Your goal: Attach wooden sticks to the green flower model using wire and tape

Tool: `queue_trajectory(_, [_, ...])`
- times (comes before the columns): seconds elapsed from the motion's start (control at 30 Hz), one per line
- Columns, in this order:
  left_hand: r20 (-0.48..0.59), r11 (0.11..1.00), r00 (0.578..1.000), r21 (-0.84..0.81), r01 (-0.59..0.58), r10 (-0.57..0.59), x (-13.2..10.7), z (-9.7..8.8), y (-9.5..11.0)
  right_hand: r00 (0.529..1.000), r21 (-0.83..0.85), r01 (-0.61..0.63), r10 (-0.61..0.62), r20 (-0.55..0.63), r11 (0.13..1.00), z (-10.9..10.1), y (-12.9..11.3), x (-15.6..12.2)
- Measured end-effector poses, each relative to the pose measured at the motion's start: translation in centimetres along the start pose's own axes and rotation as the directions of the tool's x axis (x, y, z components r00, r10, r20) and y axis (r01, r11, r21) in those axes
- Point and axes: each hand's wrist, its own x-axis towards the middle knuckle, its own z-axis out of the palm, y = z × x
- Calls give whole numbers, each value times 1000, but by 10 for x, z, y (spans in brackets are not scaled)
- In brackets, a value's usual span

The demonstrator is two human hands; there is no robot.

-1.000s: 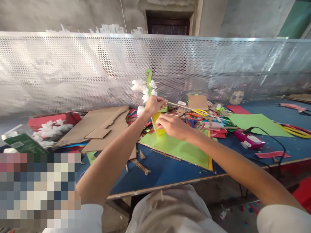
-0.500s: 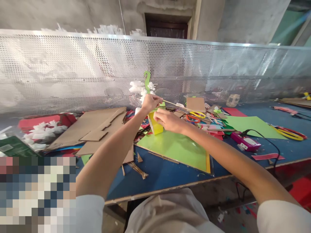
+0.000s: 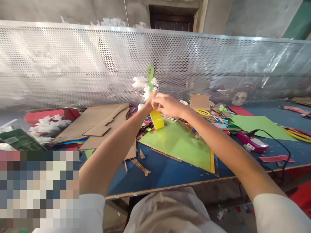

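Observation:
My left hand [image 3: 151, 97] is closed, its fingers mostly hidden behind my right hand. My right hand [image 3: 165, 104] crosses over it with curled fingers, and what it pinches cannot be made out. Just below both hands hangs a yellow roll of tape [image 3: 157, 119], tilted, above a sheet of light green paper [image 3: 179, 145]. Directly beyond the hands rises a curved green strip [image 3: 151, 76] with white ruffled flowers [image 3: 140, 82] around it; whether a hand touches it is hidden.
Brown cardboard pieces [image 3: 97, 124] and a red bundle with white flowers [image 3: 52, 124] lie left. Yellow-handled scissors [image 3: 202, 112], a cardboard square [image 3: 199, 102], a purple corded device [image 3: 252, 142] and a clear jar [image 3: 239, 98] are right. A perforated metal panel [image 3: 80, 68] stands behind.
My right hand has moved up and over my left hand. The thin stick that stuck out of my left fingers no longer shows. The tape roll has tilted. The view has shifted slightly.

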Motion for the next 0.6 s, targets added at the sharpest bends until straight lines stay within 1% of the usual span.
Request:
queue_trajectory(0.13, [-37, 996, 999, 87, -8, 11, -4, -2, 5, 998, -115, 18, -10, 65, 993, 11, -23, -11])
queue_trajectory(0.2, [-44, 992, 999, 126, -23, 28, -6, -1, 10, 997, -153, 26, -15, 74, 988, 15, -32, -16])
queue_trajectory(0.27, [-33, 987, 998, 154, -41, 47, -6, 2, 14, 997, -168, 29, -16, 78, 985, 15, -39, -20])
queue_trajectory(0.37, [-15, 984, 997, 164, -68, 72, -4, 5, 14, 996, -147, 22, -9, 91, 989, 5, -52, -30])
queue_trajectory(0.43, [-28, 985, 997, 161, -60, 65, -2, 5, 9, 993, -107, 1, 12, 120, 994, -5, -65, -39])
queue_trajectory(0.53, [-80, 989, 997, 149, 17, -5, -1, 2, -3, 978, -76, -48, 62, 198, 996, -19, -85, -56])
queue_trajectory(0.6, [-111, 989, 992, 124, 79, -66, -3, 0, -13, 974, -42, -50, 58, 217, 998, -25, -93, -63])
